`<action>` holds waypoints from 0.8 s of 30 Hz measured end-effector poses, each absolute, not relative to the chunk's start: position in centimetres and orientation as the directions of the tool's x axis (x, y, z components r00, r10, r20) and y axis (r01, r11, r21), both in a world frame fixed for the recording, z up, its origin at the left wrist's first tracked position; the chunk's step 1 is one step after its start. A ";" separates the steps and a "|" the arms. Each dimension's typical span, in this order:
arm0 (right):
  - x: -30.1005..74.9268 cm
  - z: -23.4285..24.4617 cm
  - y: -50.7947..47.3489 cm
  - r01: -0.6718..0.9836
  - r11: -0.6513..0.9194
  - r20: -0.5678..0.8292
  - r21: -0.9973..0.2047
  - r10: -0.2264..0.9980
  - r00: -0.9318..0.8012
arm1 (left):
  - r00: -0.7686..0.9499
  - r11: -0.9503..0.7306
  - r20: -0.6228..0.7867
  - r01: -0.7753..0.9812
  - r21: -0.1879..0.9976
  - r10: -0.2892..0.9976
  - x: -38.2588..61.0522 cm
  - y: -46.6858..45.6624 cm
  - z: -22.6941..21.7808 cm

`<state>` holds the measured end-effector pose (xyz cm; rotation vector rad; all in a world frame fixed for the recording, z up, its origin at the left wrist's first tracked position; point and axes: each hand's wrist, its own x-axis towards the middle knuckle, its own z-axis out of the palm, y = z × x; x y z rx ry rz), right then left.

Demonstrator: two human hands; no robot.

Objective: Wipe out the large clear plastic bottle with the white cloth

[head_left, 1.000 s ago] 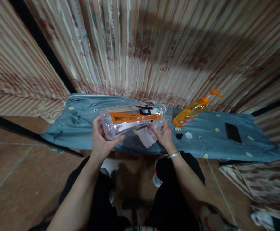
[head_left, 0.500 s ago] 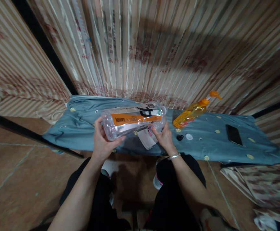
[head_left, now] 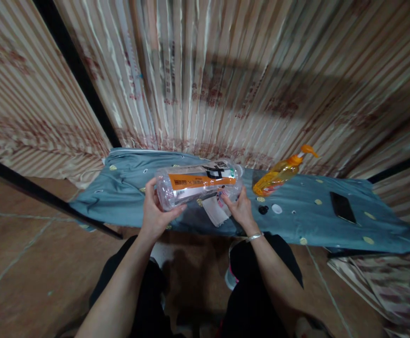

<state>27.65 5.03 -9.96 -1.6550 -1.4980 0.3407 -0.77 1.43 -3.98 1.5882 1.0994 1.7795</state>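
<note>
A large clear plastic bottle (head_left: 201,183) with an orange and silver label lies sideways between my hands above the table. My left hand (head_left: 157,211) is wrapped round its base end at the left. At the neck end, my right hand (head_left: 240,210) grips the bottle, the thumb pointing left. Below the bottle, by the right thumb, hangs or lies a whitish cloth or tissue (head_left: 216,211) with a pink print; I cannot tell whether the right hand touches it. A silver bangle (head_left: 254,237) is on my right wrist.
On the blue-green cloth (head_left: 310,225) stand a pump bottle of yellow-orange liquid (head_left: 278,176), a small black object (head_left: 263,210), a white cap (head_left: 276,209) and a black phone (head_left: 343,206). Dark posts (head_left: 81,84) and a striped curtain (head_left: 226,70) close off the back.
The view has shifted slightly, so the scene sits a little lower. Both hands keep their hold on the plastic bottle, which looks slightly more level.
</note>
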 end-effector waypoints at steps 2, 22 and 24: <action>27.7 -10.0 5.0 0.670 0.094 0.336 -0.736 0.910 0.242 | -0.196 -0.547 0.560 0.120 0.828 0.805 -0.7 1.5 -3.9; 27.6 -10.0 4.6 0.703 0.011 0.271 -0.711 0.927 0.260 | -0.197 -0.414 0.389 -0.103 0.905 0.900 -0.1 0.7 -3.6; 27.5 -10.0 4.5 0.714 0.004 0.276 -0.700 0.924 0.266 | -0.198 -0.399 0.372 -0.120 0.909 0.907 -0.1 0.6 -3.5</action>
